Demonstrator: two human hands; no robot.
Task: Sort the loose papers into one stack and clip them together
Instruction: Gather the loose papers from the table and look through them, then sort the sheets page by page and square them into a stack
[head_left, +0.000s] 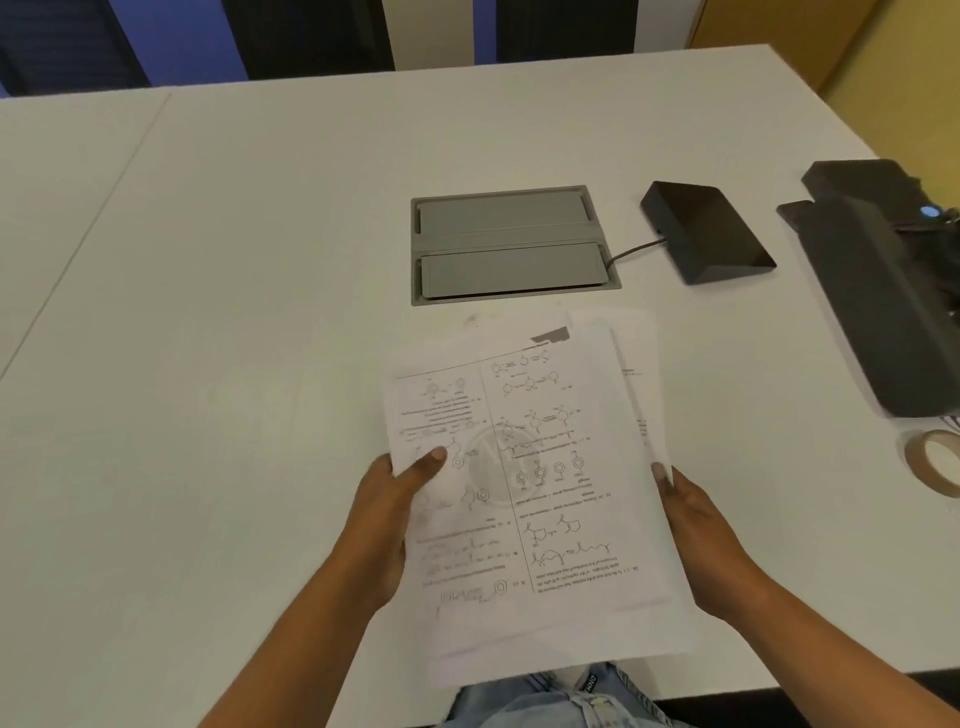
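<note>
Both hands grip a sheaf of papers (530, 483) over the near edge of the white tabletop (234, 312). Left hand (387, 525) clamps the sheaf's left edge, thumb on top of the printed page; right hand (698, 540) clamps the right edge, thumb tip showing at the margin. Sheets not squared: at least two corners fan out past the top sheet at the upper right, and lower edges are staggered. Top sheet carries chemistry diagrams and text, printed upside down to the viewer. Just beyond the papers, a grey cable hatch (511, 244) set flush in the tabletop, both flaps shut. A cable (636, 248) runs from it to a dark wedge-shaped box (706, 231) at its right. Further right, a large black device (883, 291), partly cut off by the frame. Near it, a roll of tape (932, 460) lying flat. Blue denim (566, 699) shows below the papers.
</note>
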